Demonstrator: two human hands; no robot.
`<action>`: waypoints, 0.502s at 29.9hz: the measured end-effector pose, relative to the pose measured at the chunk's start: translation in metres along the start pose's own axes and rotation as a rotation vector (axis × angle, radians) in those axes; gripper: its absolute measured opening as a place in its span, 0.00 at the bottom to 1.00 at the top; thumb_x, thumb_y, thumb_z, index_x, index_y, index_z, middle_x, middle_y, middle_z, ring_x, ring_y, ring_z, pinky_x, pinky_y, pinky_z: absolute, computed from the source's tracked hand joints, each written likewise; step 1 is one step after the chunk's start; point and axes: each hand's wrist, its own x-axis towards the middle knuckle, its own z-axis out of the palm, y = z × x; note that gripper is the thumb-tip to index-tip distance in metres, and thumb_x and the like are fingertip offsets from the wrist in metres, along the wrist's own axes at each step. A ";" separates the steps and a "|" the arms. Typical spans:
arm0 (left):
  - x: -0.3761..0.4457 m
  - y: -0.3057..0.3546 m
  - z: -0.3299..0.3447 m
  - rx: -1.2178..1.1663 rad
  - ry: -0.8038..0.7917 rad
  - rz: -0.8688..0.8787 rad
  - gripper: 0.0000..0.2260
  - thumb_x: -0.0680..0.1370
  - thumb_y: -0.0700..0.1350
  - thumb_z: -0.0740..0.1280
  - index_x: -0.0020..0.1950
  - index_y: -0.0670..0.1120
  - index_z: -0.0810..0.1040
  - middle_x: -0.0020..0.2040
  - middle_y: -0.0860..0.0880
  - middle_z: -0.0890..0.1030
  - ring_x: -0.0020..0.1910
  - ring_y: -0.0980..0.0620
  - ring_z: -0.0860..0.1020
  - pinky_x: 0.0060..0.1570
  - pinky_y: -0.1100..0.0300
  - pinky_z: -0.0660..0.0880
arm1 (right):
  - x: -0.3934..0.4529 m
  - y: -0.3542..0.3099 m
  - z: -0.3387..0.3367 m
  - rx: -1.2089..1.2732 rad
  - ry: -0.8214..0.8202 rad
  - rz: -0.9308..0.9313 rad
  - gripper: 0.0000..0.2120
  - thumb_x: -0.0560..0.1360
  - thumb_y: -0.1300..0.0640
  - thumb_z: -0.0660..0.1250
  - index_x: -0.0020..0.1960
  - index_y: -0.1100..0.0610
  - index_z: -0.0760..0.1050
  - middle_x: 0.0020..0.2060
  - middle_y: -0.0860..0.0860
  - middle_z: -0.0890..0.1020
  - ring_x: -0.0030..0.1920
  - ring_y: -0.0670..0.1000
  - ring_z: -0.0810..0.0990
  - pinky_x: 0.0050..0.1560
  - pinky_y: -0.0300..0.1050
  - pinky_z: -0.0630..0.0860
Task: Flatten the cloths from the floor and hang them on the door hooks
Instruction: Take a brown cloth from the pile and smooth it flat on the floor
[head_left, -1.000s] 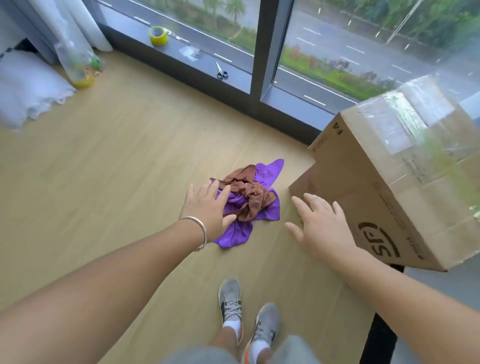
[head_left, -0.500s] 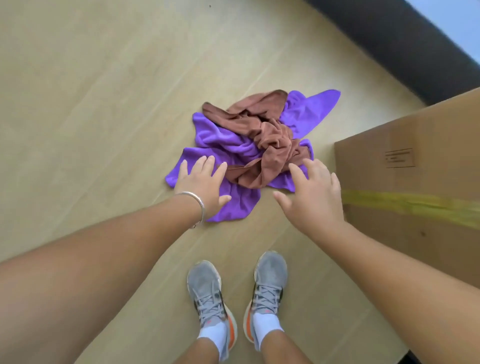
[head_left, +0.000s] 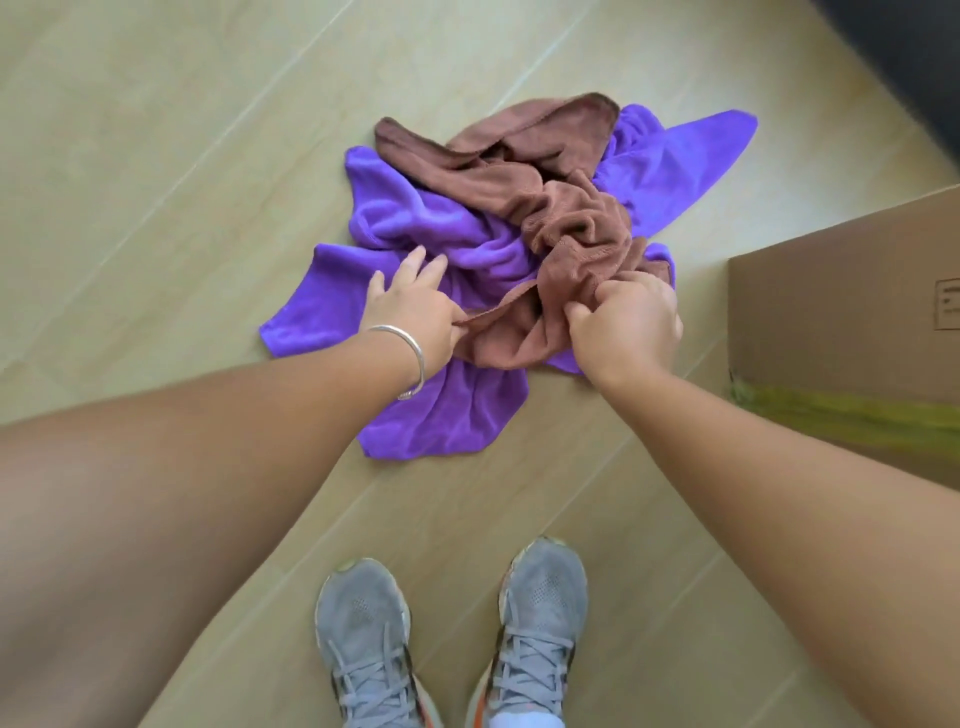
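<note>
On the wooden floor (head_left: 156, 156), just beside a cardboard box (head_left: 841, 332), the right hand (head_left: 626, 325) pinches the crumpled brown cloth (head_left: 571, 228) while the left hand (head_left: 410, 312), fingers loosely spread, pinches its near edge over the purple cloth (head_left: 415, 223), likely to separate them.

- The cardboard box (head_left: 841, 322) carries a small printed label (head_left: 946, 304) at the right edge of the view; its print is cut off and too small to read.
- No other text, brand, number or sign can be read.
</note>
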 end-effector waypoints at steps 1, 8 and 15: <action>-0.008 -0.004 -0.010 -0.022 0.011 -0.008 0.13 0.80 0.57 0.58 0.62 0.65 0.76 0.78 0.51 0.52 0.77 0.49 0.45 0.72 0.40 0.52 | -0.001 -0.008 -0.014 0.020 0.029 -0.017 0.11 0.73 0.50 0.66 0.42 0.58 0.79 0.55 0.53 0.79 0.64 0.58 0.70 0.63 0.54 0.68; -0.096 -0.071 -0.119 -0.074 0.098 -0.104 0.13 0.80 0.56 0.59 0.62 0.63 0.77 0.78 0.51 0.56 0.77 0.49 0.49 0.72 0.43 0.54 | -0.030 -0.102 -0.121 0.108 0.068 -0.151 0.11 0.74 0.51 0.64 0.51 0.54 0.81 0.55 0.54 0.78 0.61 0.59 0.71 0.61 0.54 0.70; -0.202 -0.165 -0.255 -0.122 0.144 -0.275 0.13 0.81 0.55 0.58 0.61 0.61 0.78 0.78 0.52 0.56 0.77 0.51 0.49 0.73 0.47 0.53 | -0.074 -0.260 -0.211 0.141 0.045 -0.322 0.13 0.74 0.53 0.63 0.31 0.54 0.67 0.49 0.57 0.78 0.54 0.60 0.74 0.52 0.50 0.69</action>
